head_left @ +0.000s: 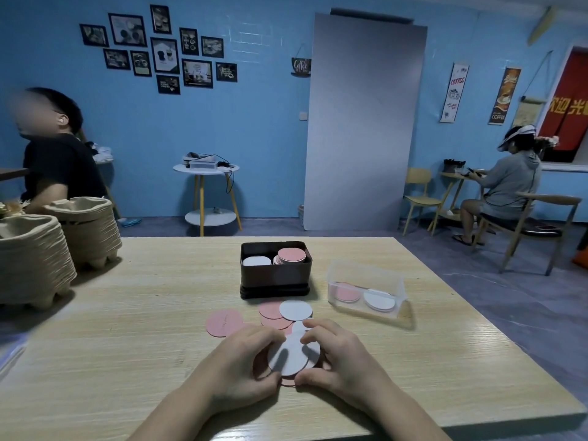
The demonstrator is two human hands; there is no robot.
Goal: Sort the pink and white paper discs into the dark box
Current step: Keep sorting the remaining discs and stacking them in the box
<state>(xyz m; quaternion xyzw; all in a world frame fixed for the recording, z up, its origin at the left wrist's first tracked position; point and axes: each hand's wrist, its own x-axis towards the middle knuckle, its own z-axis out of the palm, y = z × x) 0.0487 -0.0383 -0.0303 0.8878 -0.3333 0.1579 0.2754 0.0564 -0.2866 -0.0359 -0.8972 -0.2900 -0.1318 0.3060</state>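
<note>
- Grip: left hand (245, 361) and right hand (337, 354) are both closed round one small stack of paper discs (288, 358). Fingers curl over its far edge and thumbs sit at its near edge. A white disc is on top, with pink edges showing beneath.
- The held stack sits low over the table (143, 313), near its front edge and between the two hands.
- The dark box (275, 278) stands straight ahead of the grip. Loose discs (276, 313), pink and white, lie between them.
- Inside the box, a white pile (256, 261) is on the left and a pink pile (291, 254) on the right.
- Judgement: the coming move runs forward, away from the body and over the loose discs. Neither hand is clearly nearer. The left lines up with the white side, the right with the pink.
- The discs are round, so no long axis applies; they lie flat.
- A clear plastic container (366, 275) stands apart, right of the box.
</note>
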